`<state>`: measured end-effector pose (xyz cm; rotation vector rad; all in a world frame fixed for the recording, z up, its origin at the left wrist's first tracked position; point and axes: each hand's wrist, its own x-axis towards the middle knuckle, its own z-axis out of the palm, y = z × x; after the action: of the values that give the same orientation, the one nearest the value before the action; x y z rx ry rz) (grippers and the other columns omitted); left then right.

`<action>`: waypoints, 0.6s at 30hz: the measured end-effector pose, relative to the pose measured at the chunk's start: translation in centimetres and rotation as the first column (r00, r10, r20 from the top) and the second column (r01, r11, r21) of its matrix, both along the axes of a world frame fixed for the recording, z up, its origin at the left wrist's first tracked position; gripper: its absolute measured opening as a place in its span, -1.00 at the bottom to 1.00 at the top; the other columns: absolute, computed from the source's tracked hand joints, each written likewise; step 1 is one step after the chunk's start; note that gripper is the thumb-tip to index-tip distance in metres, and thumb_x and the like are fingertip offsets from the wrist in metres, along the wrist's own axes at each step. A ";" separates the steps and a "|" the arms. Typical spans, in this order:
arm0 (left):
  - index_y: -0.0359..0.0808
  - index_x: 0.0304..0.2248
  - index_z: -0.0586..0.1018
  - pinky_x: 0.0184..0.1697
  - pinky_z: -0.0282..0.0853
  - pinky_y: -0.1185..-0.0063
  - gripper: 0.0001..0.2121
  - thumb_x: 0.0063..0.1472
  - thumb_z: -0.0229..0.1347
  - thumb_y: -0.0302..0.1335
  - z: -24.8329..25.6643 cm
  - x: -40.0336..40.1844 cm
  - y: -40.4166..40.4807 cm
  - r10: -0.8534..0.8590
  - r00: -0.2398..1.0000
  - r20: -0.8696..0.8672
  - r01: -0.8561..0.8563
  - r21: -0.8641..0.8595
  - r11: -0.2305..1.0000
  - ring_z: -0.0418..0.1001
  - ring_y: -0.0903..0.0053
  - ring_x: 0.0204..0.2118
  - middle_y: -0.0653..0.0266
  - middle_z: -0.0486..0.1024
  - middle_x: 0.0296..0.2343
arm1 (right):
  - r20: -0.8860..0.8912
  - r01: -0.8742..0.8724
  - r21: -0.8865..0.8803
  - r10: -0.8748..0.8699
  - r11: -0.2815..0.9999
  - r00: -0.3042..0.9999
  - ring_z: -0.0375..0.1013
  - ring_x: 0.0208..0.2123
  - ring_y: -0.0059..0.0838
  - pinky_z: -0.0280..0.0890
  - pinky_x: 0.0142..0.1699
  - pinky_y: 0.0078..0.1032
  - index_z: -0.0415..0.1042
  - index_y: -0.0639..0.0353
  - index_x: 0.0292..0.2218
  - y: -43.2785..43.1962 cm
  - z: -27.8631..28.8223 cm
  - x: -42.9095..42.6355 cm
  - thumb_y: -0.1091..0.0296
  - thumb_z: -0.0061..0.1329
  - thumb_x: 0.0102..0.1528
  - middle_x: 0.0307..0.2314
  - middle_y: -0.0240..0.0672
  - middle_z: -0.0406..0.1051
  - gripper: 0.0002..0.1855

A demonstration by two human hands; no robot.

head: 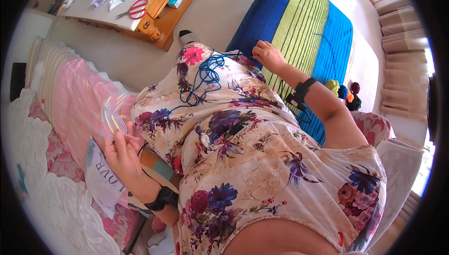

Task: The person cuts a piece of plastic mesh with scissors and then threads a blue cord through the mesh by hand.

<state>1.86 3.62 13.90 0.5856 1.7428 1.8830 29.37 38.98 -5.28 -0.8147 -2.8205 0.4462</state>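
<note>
My left hand (122,151) pinches the lower end of a clear plastic mesh canvas piece (114,123), curved and worked with yellow and pinkish stitches. On the lap, over a floral dress (238,114), lies a loose tangle of blue yarn (209,72). From it a strand stretches to my right hand (268,56), whose fingertips are closed on it beside the dark blue band of a striped cover (301,13). Whether a needle is in those fingers cannot be made out.
Red-handled scissors (136,9) lie at the near corner of a wooden table (105,13). A teal box (176,0) sits on its lower shelf. Small yarn balls (332,86) rest at the right on the striped cover. A printed cushion (101,181) leans by my left forearm.
</note>
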 end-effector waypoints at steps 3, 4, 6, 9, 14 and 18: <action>-0.39 -0.08 0.32 -0.32 0.28 0.72 -0.74 0.25 -0.13 -0.51 -0.5 -0.7 -1.3 -0.099 0.995 0.016 0.098 0.061 0.993 0.36 0.73 -0.34 0.24 0.43 -0.27 | 0.073 -0.049 0.030 0.047 0.998 0.996 0.29 -0.26 -0.29 0.24 -0.19 -0.39 0.32 0.11 -0.44 0.4 -0.3 -0.5 0.32 -0.06 -0.01 -0.42 -0.32 0.25 -0.89; -0.39 -0.08 0.32 -0.32 0.28 0.72 -0.74 0.25 -0.13 -0.51 -0.3 -0.5 -1.1 -0.094 0.995 0.015 0.093 0.062 0.994 0.36 0.73 -0.34 0.24 0.43 -0.27 | 0.091 -0.050 0.006 0.049 0.999 0.995 0.32 -0.29 -0.24 0.24 -0.21 -0.39 0.28 0.14 -0.42 0.5 0.0 -0.6 0.36 -0.11 0.03 -0.41 -0.28 0.29 -0.91; -0.43 -0.22 0.38 -0.52 0.21 0.78 -0.81 0.23 -0.10 -0.49 0.2 0.2 0.0 0.004 1.000 -0.004 -0.004 0.026 1.000 0.32 0.70 -0.50 0.19 0.42 -0.41 | 0.040 0.030 -0.138 -0.024 0.990 0.999 0.34 -0.32 -0.21 0.25 -0.23 -0.39 0.28 0.16 -0.40 0.5 1.6 -0.8 0.38 -0.14 0.04 -0.41 -0.26 0.31 -0.92; -0.42 -0.22 0.38 -0.51 0.22 0.76 -0.81 0.24 -0.10 -0.47 0.3 0.3 0.9 -0.021 1.000 -0.015 0.022 0.058 0.998 0.31 0.69 -0.52 0.20 0.42 -0.42 | -0.149 0.046 -0.265 -0.088 0.963 0.985 0.39 -0.39 -0.20 0.28 -0.28 -0.41 0.29 0.20 -0.34 0.0 4.8 -1.0 0.44 -0.20 0.08 -0.43 -0.22 0.34 -0.92; -0.41 -0.21 0.37 -0.47 0.26 0.71 -0.81 0.23 -0.09 -0.49 1.1 0.5 1.3 -0.042 0.997 0.072 0.040 0.033 0.999 0.34 0.64 -0.48 0.20 0.42 -0.41 | -0.411 -0.103 -0.556 -0.165 0.825 0.897 0.38 -0.28 -0.47 0.27 -0.13 -0.57 0.30 0.27 -0.14 -0.7 10.2 -2.1 0.58 -0.13 0.03 -0.33 -0.28 0.35 -0.69; -0.41 -0.19 0.37 -0.40 0.30 0.64 -0.80 0.22 -0.07 -0.51 1.7 0.4 2.1 -0.123 0.989 0.087 0.114 0.108 0.988 0.37 0.59 -0.42 0.21 0.42 -0.39 | -0.559 -0.315 -0.712 -0.235 0.627 0.795 0.28 -0.09 -0.56 0.17 0.05 -0.60 0.20 0.37 -0.04 -2.4 14.8 -3.4 0.57 -0.11 0.05 -0.18 -0.29 0.28 -0.58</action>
<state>2.25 5.75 15.62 0.6151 1.5256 1.8936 25.98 36.56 9.54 -0.5365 -1.9379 1.6955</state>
